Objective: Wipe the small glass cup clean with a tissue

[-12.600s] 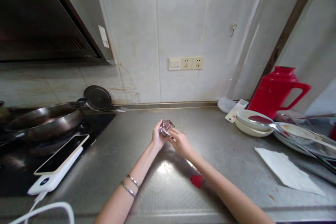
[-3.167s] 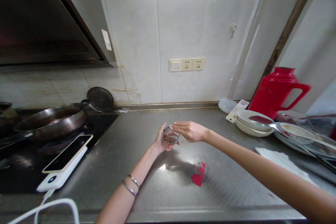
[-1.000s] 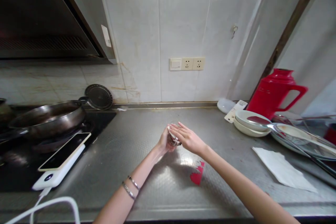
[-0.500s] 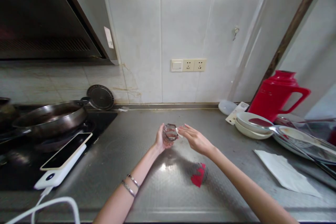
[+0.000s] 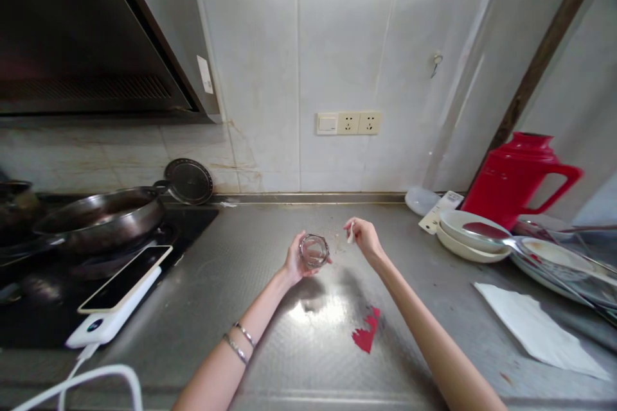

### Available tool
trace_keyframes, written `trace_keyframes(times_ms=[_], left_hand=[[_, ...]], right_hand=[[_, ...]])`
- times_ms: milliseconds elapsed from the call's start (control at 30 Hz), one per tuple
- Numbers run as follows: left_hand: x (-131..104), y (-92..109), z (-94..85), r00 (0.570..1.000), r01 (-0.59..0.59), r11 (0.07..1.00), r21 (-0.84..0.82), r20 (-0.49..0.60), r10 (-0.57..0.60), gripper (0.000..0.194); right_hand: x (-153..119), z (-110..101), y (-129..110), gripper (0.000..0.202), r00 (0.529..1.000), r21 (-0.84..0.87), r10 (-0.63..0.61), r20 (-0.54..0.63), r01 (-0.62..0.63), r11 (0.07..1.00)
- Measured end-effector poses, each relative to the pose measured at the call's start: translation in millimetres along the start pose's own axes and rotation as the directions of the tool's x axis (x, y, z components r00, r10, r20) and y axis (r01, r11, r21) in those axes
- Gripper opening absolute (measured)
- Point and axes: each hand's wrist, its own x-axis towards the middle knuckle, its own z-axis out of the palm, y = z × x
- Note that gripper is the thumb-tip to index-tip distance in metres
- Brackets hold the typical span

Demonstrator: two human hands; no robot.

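Two bare hands are working over the steel counter (image 5: 241,250), head view. Left hand (image 5: 294,263) is gripping a small clear glass (image 5: 314,251), fingers wrapping its side, mouth facing up and tilting toward the camera; the glass is hanging above the counter, mid-view. Right hand (image 5: 368,241) is pinching a white wad (image 5: 351,233) between its fingers, beside the glass, not touching it. Light specks are lying on the counter between the hands. Red scrap (image 5: 367,334) is lying nearer the camera, ragged edge. White napkin (image 5: 540,327) is lying at right, below stacked bowls (image 5: 475,250). Red thermos (image 5: 520,173) is standing behind them. Phone (image 5: 126,279) is resting at left, near the pan (image 5: 108,231).
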Motion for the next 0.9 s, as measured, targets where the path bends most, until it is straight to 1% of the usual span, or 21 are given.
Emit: trace_keyframes(times_ms=[67, 133, 233, 333, 400, 433, 467, 533, 633, 767, 833, 867, 900], left_hand=[[-0.4, -0.2, -0.1, 1.0, -0.008, 0.998, 0.059, 0.01, 0.007, 0.059], [-0.6, -0.5, -0.4, 1.0, -0.013, 0.994, 0.107, 0.025, 0.01, 0.061], [-1.0, -0.6, -0.5, 0.997, -0.011, 0.987, 0.162, 0.076, -0.001, 0.07], [-0.7, -0.3, -0.8, 0.994, -0.014, 0.981, 0.194, 0.108, -0.007, 0.079], [0.7, -0.7, -2.1, 0.994, -0.018, 0.98, 0.197, 0.109, -0.004, 0.081], [1.8, -1.2, -3.1, 0.994, -0.019, 0.981, 0.194, 0.106, -0.001, 0.081], [3.1, -2.0, -4.3, 0.995, -0.02, 0.982, 0.19, 0.103, 0.0, 0.082], [5.7, -3.8, -7.1, 0.996, -0.014, 0.981, 0.191, 0.093, -0.004, 0.085], [8.5, -5.8, -11.2, 0.996, 0.002, 0.977, 0.215, 0.086, -0.021, 0.088], [12.0, -3.5, -17.6, 0.993, 0.002, 0.953, 0.302, 0.11, -0.038, 0.093], [15.2, -0.9, -21.9, 0.996, -0.024, 0.924, 0.381, 0.084, -0.009, 0.096], [17.0, 0.5, -24.1, 0.999, -0.045, 0.907, 0.418, 0.047, 0.027, 0.095], [18.7, 1.9, -26.1, 0.996, -0.079, 0.89, 0.45, -0.003, 0.09, 0.094]], right_hand=[[-2.5, 4.4, -1.7, 0.026, 0.995, -0.019, 0.031, 0.092, -0.03, 0.999], [-9.9, 7.0, -6.7, 0.024, 0.973, -0.043, 0.099, 0.209, -0.092, 0.995], [-23.0, 7.7, -16.5, 0.024, 0.904, -0.059, 0.198, 0.38, -0.19, 0.98], [-32.0, 8.2, -22.4, 0.034, 0.825, -0.035, 0.231, 0.515, -0.25, 0.968], [-35.3, 10.7, -22.6, 0.037, 0.779, -0.025, 0.243, 0.578, -0.281, 0.96], [-36.5, 12.9, -21.9, 0.038, 0.765, -0.023, 0.248, 0.594, -0.292, 0.956], [-37.6, 15.4, -20.7, 0.039, 0.76, -0.023, 0.253, 0.598, -0.299, 0.954], [-39.4, 20.8, -18.0, 0.04, 0.773, -0.029, 0.261, 0.578, -0.301, 0.953], [-41.5, 26.4, -15.7, 0.039, 0.806, -0.056, 0.272, 0.526, -0.287, 0.956], [-42.7, 27.6, -21.1, 0.041, 0.856, -0.123, 0.272, 0.44, -0.242, 0.962], [-42.7, 27.2, -26.5, 0.041, 0.888, -0.184, 0.277, 0.368, -0.222, 0.957], [-42.6, 26.9, -29.1, 0.041, 0.905, -0.215, 0.273, 0.328, -0.209, 0.954], [-42.5, 26.8, -31.2, 0.041, 0.923, -0.243, 0.257, 0.285, -0.19, 0.951]])
